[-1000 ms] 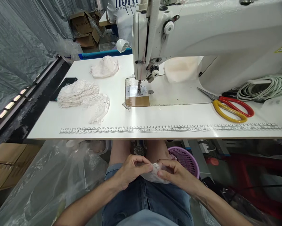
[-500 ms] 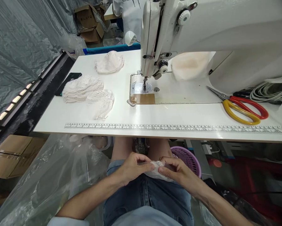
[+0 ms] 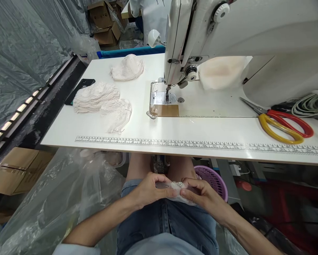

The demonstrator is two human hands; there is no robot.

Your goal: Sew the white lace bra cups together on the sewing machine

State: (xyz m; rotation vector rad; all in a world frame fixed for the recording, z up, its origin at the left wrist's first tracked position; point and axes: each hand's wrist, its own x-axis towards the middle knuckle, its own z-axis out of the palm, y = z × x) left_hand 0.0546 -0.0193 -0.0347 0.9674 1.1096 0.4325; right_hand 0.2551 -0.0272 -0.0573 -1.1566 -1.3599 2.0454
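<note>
Over my lap, below the table edge, both hands pinch a small white lace piece. My left hand grips its left side with fingers curled. My right hand holds its right side, thumb and fingers pressed together. On the white table a stack of similar lace pieces lies at the left, with one more lace piece beside it and another lace piece farther back. The white sewing machine stands at the back right, its needle over the metal plate.
Red and yellow scissors lie at the table's right, by coiled cable. A printed ruler runs along the front edge. A purple basket sits under the table. Clear plastic bags and cardboard boxes stand at my left. A black phone lies by the stack.
The view has shifted a little left and forward, so the table appears to slide right. My hands keep their pinch on the lace piece, fingers shifting only slightly.
</note>
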